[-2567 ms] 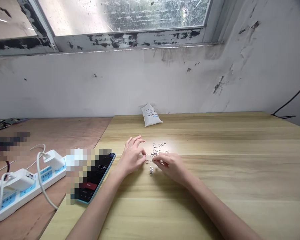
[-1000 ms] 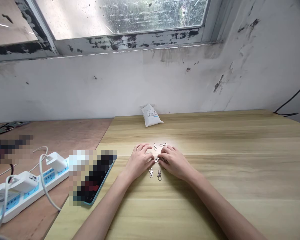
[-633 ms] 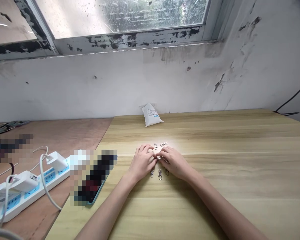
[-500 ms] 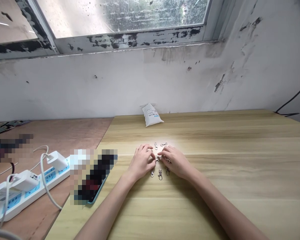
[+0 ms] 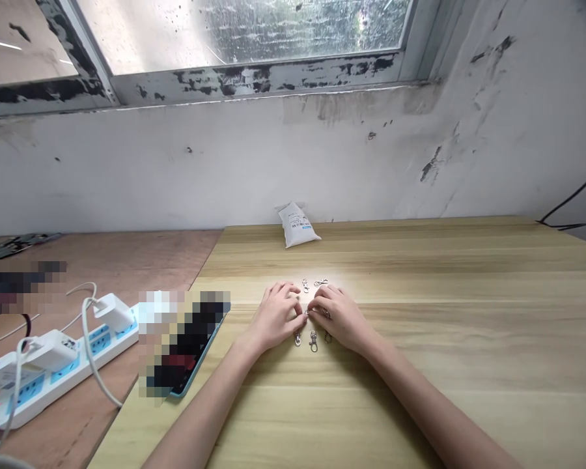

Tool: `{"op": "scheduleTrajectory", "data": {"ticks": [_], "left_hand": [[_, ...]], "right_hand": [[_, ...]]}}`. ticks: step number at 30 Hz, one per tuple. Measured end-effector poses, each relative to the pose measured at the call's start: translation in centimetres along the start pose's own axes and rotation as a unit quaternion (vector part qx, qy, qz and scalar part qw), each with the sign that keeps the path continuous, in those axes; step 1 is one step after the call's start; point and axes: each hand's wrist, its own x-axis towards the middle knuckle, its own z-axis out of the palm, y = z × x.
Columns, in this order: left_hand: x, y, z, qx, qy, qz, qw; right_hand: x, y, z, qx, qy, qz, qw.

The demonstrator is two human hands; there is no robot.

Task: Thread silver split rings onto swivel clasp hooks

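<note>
Several small silver swivel clasps lie on the wooden table around my hands. Two sit beyond my fingertips, one an upright clasp (image 5: pixel 305 285) and the other a slanted clasp (image 5: pixel 321 283). On the near side lie a middle clasp (image 5: pixel 313 341), a left clasp (image 5: pixel 297 339) and a right clasp (image 5: pixel 327 337). My left hand (image 5: pixel 278 315) and my right hand (image 5: pixel 340 315) meet fingertip to fingertip. Pinched between them is a clasp (image 5: pixel 306 312), mostly hidden by the fingers. Beneath my right hand another bit of metal (image 5: pixel 327 312) shows.
A white labelled pouch (image 5: pixel 299 226) rests near the wall at the back of the table (image 5: pixel 444 273). To the left lies a phone (image 5: pixel 190 345), partly blurred out. Beyond the table's left edge, a white power strip (image 5: pixel 85 352) carries plugs and cables.
My fingertips have drawn closer together around the clasp between them, covering more of it. The left thumb has shifted slightly right. The other clasps lie as before.
</note>
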Motion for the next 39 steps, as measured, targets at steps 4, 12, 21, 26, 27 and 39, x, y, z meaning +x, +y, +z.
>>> {"op": "scheduleTrajectory", "data": {"ticks": [4, 12, 21, 26, 27, 39], "left_hand": [[-0.1, -0.2, 0.2, 0.016, 0.016, 0.023, 0.999], [0.2, 0.1, 0.0, 0.058, 0.105, 0.083, 0.989], [0.3, 1.0, -0.7, 0.042, 0.159, 0.094, 0.982], [0.3, 1.1, -0.6, 0.064, 0.179, 0.127, 0.973], [0.4, 1.1, -0.6, 0.071, 0.186, 0.137, 0.97], [0.5, 1.9, -0.3, 0.13, 0.213, 0.208, 0.946]], "right_hand": [[0.1, -0.2, -0.2, 0.041, -0.001, 0.015, 0.999], [0.2, -0.6, -0.6, 0.233, 0.039, 0.066, 0.97], [0.5, -0.7, -0.8, 0.457, 0.039, 0.132, 0.879], [0.4, -0.9, -0.6, 0.487, 0.021, 0.14, 0.862], [0.3, -1.0, -0.7, 0.495, 0.023, 0.145, 0.856], [0.4, -2.0, -1.0, 0.525, 0.008, 0.187, 0.83]]}}
